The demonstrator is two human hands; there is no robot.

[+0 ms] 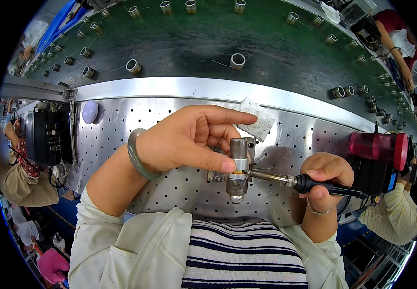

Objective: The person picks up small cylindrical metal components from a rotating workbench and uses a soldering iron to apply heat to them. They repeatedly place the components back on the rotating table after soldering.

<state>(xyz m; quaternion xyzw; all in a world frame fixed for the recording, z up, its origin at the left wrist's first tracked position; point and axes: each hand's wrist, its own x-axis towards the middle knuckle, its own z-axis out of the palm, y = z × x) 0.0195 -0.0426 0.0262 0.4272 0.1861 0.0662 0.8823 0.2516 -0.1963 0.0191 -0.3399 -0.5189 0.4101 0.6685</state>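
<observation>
My left hand (189,139), with a green bangle on the wrist, reaches over a small upright metal cylinder fixture (238,168) on the perforated steel bench (136,125); thumb and fingers pinch something small at the fixture's side. My right hand (325,180) grips the black handle of a soldering iron (285,179), whose metal tip points left and touches the fixture just below my left thumb. What sits between the left fingertips is too small to make out.
A dark green conveyor (194,43) curves behind the bench, carrying several small metal rings (237,60) with thin wires. A white pad (259,118) lies on the bench, a red cylinder (379,147) stands at right, a black device (49,135) at left. Other people work at both sides.
</observation>
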